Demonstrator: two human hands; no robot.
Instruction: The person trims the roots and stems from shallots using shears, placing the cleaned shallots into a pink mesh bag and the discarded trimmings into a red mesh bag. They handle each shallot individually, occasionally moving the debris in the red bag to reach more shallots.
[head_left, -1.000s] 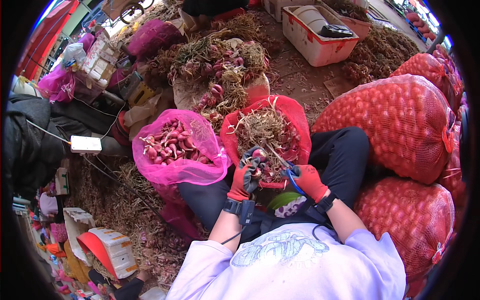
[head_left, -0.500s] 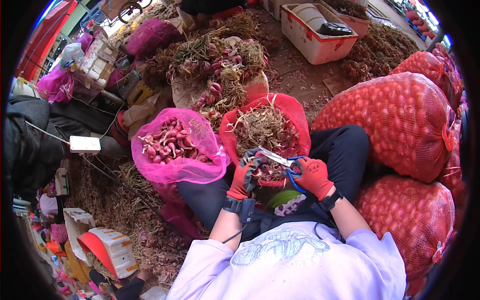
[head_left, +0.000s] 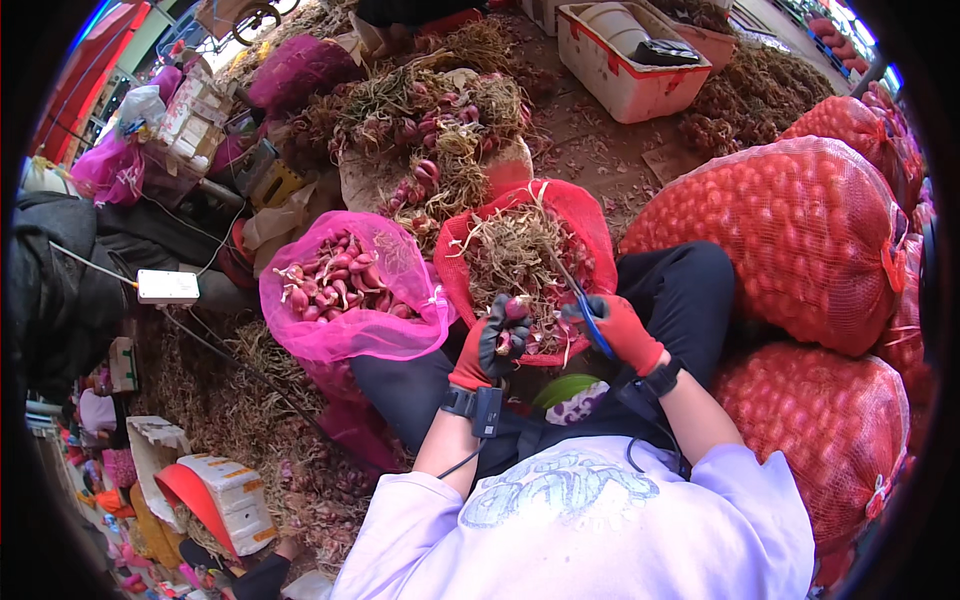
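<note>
In a red and grey glove, my left hand [head_left: 488, 343] is closed around shallots [head_left: 517, 308], one bulb showing at the top of the fingers and another lower in the palm. My right hand [head_left: 622, 332], gloved alike, grips the blue handles of a pair of scissors [head_left: 570, 278]. Their blades point up and left over a red mesh bag [head_left: 597, 232], apart from the shallots. Dry stalks and trimmings [head_left: 515, 243] fill that bag between my knees. Left of it, a pink mesh bag [head_left: 395, 338] holds many trimmed shallots [head_left: 340, 280].
Full red mesh sacks [head_left: 770, 235] are stacked along my right. Ahead lies a heap of untrimmed shallots [head_left: 440, 115]. A white foam box [head_left: 625, 85] stands farther back. At left are a white power box [head_left: 168, 287] with cables and another person's dark sleeve [head_left: 60, 290].
The scissors have swung away from my left hand and now point forward over the red bag. Shallots now show in my left hand, which has tilted open toward view.
</note>
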